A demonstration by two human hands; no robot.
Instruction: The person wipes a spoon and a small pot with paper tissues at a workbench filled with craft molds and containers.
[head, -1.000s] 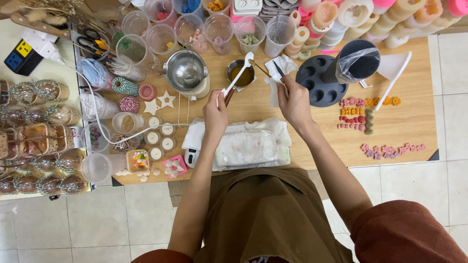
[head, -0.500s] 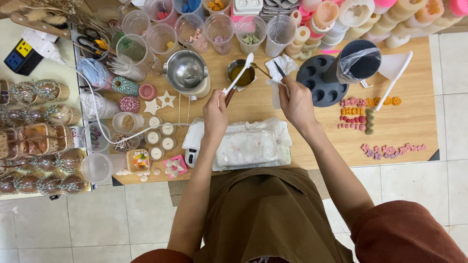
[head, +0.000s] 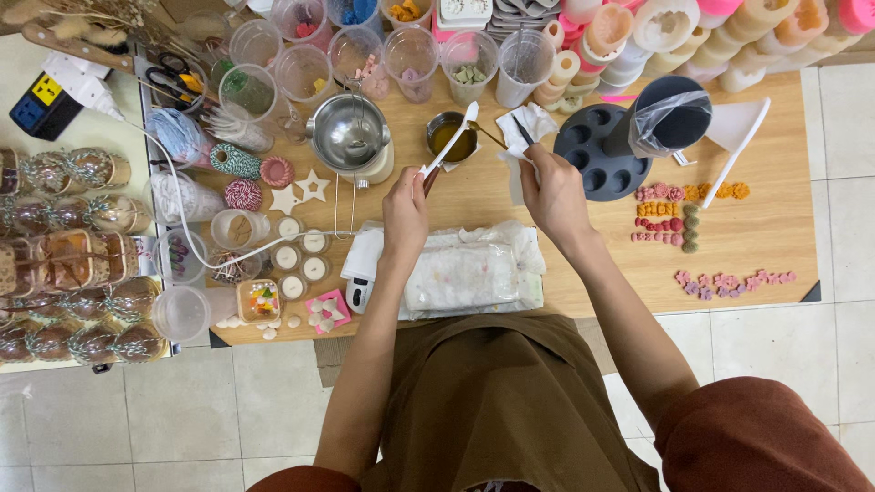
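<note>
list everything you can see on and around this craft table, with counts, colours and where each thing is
small dark cup of amber liquid: one, table centre back
white spatula: one, in left hand, over cup
white tissue: one, under right hand
steel pot: one, left of cup
black round mould tray: one, right of tissue
clear plastic cups: several, back row
small coloured wax shapes: many, pink and orange, right side
left hand: gripping spatula
right hand: pinching dark stick on tissue

Counted: two hands [head: 406, 214], one white spatula [head: 448, 141], one small pot of amber liquid [head: 451, 137], one steel melting pot [head: 351, 135], one dark round mould tray [head: 602, 150], two star shapes [head: 301, 193], roughly five small filled tins [head: 303, 255], partly obscured.
</note>
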